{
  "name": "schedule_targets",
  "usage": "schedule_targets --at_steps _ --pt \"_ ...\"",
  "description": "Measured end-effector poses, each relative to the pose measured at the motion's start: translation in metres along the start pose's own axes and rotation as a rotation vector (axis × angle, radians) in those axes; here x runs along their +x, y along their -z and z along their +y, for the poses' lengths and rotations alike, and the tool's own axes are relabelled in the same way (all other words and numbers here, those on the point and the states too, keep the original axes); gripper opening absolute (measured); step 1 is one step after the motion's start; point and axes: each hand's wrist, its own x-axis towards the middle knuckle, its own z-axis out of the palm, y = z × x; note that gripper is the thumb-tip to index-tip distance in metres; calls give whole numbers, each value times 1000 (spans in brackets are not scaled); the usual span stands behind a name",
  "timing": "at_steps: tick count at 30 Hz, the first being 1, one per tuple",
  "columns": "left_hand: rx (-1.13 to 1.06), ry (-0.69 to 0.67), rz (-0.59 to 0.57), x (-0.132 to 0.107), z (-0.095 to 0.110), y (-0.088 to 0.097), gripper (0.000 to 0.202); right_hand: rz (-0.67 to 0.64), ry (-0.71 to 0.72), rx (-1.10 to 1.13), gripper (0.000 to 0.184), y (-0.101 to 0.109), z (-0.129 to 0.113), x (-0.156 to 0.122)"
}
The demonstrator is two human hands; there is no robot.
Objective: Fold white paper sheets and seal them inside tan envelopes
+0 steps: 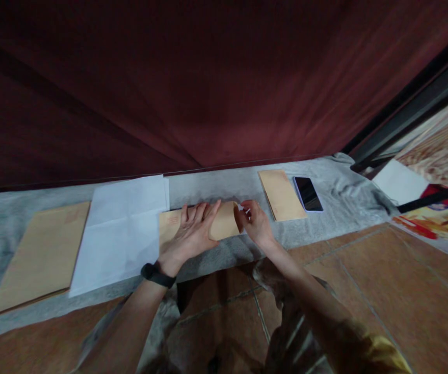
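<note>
A brown paper envelope (224, 223) lies on the grey cloth in front of me, its right end curled up and gaping. My left hand (195, 228) rests flat across the envelope with spread fingers, pressing it down; a black band is on that wrist. At the curled right end, my right hand (255, 222) pinches the edge of the envelope between thumb and fingers. A little white shows by those fingertips, too small to make out. Faint red print is visible on the envelope's left part.
On the grey cloth (216, 184), white paper sheets (118, 228) and a stack of brown envelopes (44, 244) lie left. Another brown envelope stack (282, 195) and a phone (307, 194) lie right. A dark red curtain (224, 93) hangs behind; a black frame (414, 114) stands right.
</note>
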Motion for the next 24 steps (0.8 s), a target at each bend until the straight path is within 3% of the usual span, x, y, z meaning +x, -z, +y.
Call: schedule_targets --at_steps 2,4,7,10,13,16,20,24 --pt "11 8 1 0 0 -1 113 -48 58 78 28 2 -2 -1" --pt "19 -1 2 0 1 -1 112 -190 53 95 30 1 -3 -2" --pt "31 -12 6 0 3 0 110 -309 1 -55 29 -3 -2 -2" --pt "36 -1 13 -1 2 2 111 -285 0 -104 26 -1 0 0" --pt "27 26 19 -3 -3 6 115 -162 -46 -125 22 10 5 2" --pt "6 59 5 -7 -9 9 116 -18 -144 -377 25 23 11 0" --pt "2 84 -7 -11 -19 8 114 -52 -266 -647 41 26 14 -7" --pt "14 81 -14 -14 -28 3 117 -96 -313 -681 48 23 13 -7"
